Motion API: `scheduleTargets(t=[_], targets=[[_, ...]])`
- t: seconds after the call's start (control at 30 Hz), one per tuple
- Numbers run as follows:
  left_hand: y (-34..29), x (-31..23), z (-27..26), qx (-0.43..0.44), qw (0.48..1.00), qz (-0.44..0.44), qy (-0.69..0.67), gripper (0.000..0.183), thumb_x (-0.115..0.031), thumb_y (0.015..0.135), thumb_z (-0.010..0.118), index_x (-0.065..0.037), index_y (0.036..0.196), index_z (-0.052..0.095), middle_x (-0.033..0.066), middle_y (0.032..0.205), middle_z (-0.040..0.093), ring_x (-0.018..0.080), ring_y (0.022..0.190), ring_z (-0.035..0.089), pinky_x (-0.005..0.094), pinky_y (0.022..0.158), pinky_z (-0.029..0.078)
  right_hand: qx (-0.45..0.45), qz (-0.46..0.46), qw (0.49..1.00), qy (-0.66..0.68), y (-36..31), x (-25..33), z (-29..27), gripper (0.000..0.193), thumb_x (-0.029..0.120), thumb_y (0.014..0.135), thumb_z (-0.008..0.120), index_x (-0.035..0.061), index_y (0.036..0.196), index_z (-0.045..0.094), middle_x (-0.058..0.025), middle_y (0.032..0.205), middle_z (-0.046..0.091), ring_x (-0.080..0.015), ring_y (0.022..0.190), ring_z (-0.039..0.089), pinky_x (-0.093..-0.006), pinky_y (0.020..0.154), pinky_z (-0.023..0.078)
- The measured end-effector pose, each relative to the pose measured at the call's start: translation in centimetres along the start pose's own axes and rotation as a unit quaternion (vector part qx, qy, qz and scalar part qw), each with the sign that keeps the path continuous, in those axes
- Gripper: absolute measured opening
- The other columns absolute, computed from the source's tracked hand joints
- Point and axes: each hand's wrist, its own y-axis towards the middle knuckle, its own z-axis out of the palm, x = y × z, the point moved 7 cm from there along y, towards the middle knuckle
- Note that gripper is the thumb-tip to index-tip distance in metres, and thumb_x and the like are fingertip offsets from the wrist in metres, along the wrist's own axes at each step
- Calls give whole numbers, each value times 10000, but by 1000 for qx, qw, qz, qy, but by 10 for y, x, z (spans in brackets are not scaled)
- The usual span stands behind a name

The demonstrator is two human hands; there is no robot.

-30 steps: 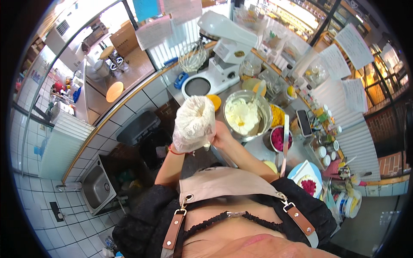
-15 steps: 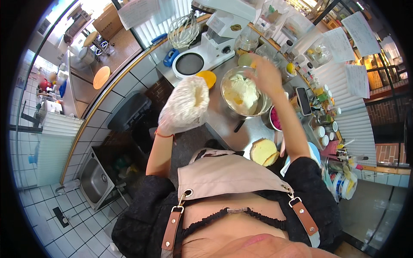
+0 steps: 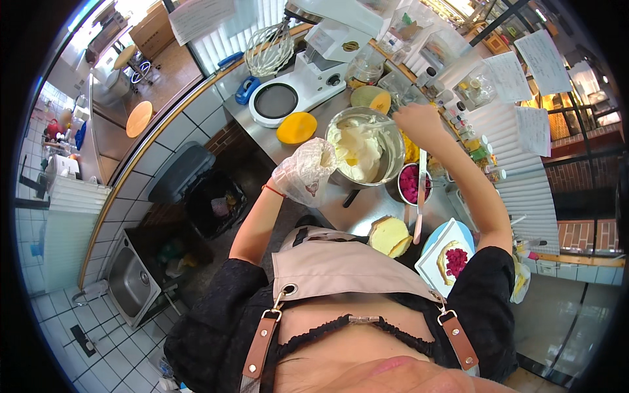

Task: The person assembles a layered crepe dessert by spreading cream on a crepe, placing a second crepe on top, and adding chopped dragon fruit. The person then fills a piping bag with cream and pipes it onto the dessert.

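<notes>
A metal mixing bowl [image 3: 394, 156] holds whipped cream [image 3: 354, 145] with some yellow in it. My left hand [image 3: 288, 178] is closed around a clear plastic piping bag [image 3: 313, 171], folded over the fingers with its mouth beside the bowl's left rim. Above the bowl's right rim, my right hand [image 3: 419, 124] is closed on the handle of a pale spatula [image 3: 383, 124] whose end reaches into the cream. Close to the bowl's near right side stands a container of magenta fruit cubes [image 3: 413, 183], with a long pink-handled palette knife [image 3: 419, 223] lying across its edge.
Behind the bowl stand a white stand mixer [image 3: 308, 85] and a cut melon [image 3: 370, 98]. A mango half [image 3: 297, 128] lies on the left. Nearer me are round sponge cake layers [image 3: 389, 236] and a white board [image 3: 429, 265] bearing cream and magenta fruit. Jars line the right ledge.
The piping bag in my left hand has moved right, up against the bowl. My right hand has shifted outward past the bowl's right rim. My view has shifted, uncovering the board with fruit.
</notes>
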Motion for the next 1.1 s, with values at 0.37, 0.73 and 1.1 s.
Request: scheduleTargets(t=[0.37, 0.73, 1.1], targets=[[16, 7, 0, 37, 989, -102, -103, 385, -264, 749, 694, -27, 1034, 590, 177, 1004, 586, 347, 967, 575, 395, 854, 465, 2, -7, 909, 417, -5, 32, 79, 277, 251, 889, 589, 13, 753, 626, -202, 725, 609, -390, 692, 604, -487, 635, 453], [13, -15, -11, 43, 998, 26, 32, 435, -259, 815, 621, -36, 1188, 596, 196, 1233, 564, 370, 1159, 519, 422, 1030, 400, 110, 283, 542, 784, -111, 26, 128, 251, 264, 979, 577, 54, 914, 697, 69, 603, 500, -14, 481, 357, -189, 426, 236], [45, -100, -45, -188, 924, 238, 233, 352, -361, 765, 652, -96, 996, 649, 105, 997, 634, 321, 1017, 564, 429, 882, 443, -57, 190, 937, 288, -104, 46, -60, 194, 247, 946, 562, 72, 911, 638, -103, 670, 638, -296, 651, 655, -435, 574, 497]])
